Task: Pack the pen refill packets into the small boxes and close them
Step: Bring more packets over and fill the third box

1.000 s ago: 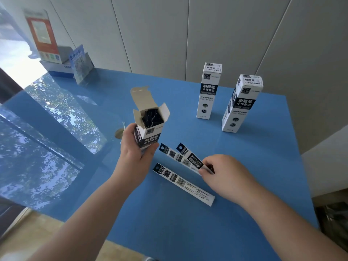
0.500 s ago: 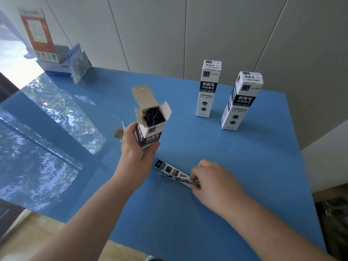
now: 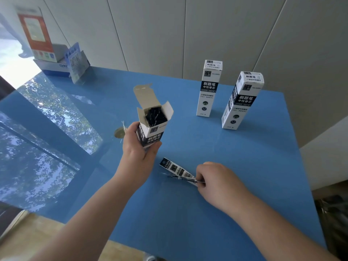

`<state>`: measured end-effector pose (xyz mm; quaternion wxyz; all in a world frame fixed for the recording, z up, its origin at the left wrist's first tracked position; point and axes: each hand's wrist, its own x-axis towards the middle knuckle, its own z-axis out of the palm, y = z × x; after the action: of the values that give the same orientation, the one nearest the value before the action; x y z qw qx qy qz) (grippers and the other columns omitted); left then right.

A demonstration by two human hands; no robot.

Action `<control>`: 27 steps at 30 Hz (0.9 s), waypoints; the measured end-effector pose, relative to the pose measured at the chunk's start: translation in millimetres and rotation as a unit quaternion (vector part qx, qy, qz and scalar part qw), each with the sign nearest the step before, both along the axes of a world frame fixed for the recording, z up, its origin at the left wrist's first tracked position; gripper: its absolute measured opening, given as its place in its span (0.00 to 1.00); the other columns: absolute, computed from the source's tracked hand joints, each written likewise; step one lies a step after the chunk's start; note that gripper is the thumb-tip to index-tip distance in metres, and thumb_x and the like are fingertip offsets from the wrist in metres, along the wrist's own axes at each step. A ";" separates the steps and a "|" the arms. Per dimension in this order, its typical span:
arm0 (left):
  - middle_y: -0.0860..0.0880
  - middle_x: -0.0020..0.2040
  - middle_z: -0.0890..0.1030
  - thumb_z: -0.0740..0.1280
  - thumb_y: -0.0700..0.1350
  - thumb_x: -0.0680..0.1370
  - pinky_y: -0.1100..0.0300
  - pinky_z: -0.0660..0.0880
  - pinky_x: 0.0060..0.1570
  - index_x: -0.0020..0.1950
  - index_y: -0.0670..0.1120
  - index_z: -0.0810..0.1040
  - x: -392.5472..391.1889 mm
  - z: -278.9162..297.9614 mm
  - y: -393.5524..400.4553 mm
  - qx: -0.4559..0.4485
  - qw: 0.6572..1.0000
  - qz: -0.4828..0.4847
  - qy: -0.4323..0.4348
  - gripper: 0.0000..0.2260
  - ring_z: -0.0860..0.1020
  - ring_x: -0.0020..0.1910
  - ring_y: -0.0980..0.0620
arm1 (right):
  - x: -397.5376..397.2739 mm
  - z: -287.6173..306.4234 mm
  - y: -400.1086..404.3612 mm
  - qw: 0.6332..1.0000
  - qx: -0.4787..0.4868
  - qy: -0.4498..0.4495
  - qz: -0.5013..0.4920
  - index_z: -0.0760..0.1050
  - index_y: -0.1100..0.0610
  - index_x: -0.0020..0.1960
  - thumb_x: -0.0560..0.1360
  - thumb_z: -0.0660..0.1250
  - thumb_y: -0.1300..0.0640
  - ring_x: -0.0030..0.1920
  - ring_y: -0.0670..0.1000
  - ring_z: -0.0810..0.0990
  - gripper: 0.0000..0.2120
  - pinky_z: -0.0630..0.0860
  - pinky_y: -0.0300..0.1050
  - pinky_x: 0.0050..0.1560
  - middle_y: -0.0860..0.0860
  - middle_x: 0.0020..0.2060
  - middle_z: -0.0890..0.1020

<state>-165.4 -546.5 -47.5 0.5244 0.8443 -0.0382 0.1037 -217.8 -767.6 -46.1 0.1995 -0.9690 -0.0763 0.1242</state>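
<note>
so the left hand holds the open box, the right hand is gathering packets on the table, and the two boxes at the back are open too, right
Not quite. In the head view the two boxes at the back stand upright with their top flaps closed. The rest holds: the left hand holds the open box, and the right hand is on the packets on the blue table.

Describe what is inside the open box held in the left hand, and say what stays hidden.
Inside the open box, held by the left hand, dark ends of pen refills show at the mouth. Their lower lengths, their number and any packet wrappers are hidden by the box walls.
</note>
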 end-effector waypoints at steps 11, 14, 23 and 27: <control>0.73 0.56 0.67 0.69 0.42 0.79 0.54 0.70 0.60 0.65 0.66 0.59 6.5 -3.0 9.7 -0.007 0.999 -0.035 -0.009 0.27 0.73 0.62 0.49 | 9.9 11.2 -4.1 0.995 -0.003 0.071 -0.076 0.71 0.49 0.37 0.69 0.65 0.59 0.39 0.43 0.75 0.06 0.69 0.41 0.33 0.44 0.37 0.78; 0.71 0.57 0.68 0.69 0.41 0.79 0.51 0.72 0.61 0.65 0.66 0.59 7.4 -2.6 11.6 -0.019 0.999 -0.039 -0.003 0.27 0.74 0.62 0.49 | 12.5 12.6 -7.6 0.992 -0.002 0.089 -0.086 0.72 0.49 0.37 0.70 0.64 0.58 0.36 0.43 0.75 0.05 0.67 0.40 0.29 0.44 0.38 0.78; 0.54 0.59 0.72 0.67 0.50 0.76 0.42 0.75 0.60 0.60 0.79 0.56 10.9 0.8 15.0 -0.001 0.996 -0.094 -0.013 0.28 0.74 0.60 0.45 | 19.9 15.2 -16.6 0.927 0.227 0.138 -0.265 0.79 0.53 0.37 0.69 0.77 0.56 0.29 0.42 0.77 0.07 0.73 0.41 0.35 0.43 0.29 0.81; 0.53 0.60 0.72 0.67 0.50 0.75 0.41 0.75 0.58 0.61 0.78 0.56 14.9 -2.3 17.1 -0.003 0.994 -0.112 -0.009 0.28 0.74 0.59 0.45 | 25.7 29.7 -17.5 0.831 0.400 0.168 -0.347 0.77 0.57 0.41 0.72 0.77 0.63 0.34 0.50 0.81 0.09 0.78 0.47 0.42 0.51 0.34 0.83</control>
<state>-150.5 -529.4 -49.8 0.5348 0.8321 -0.1373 0.0520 -192.0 -785.1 -16.3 0.6094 -0.7313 0.2570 0.1666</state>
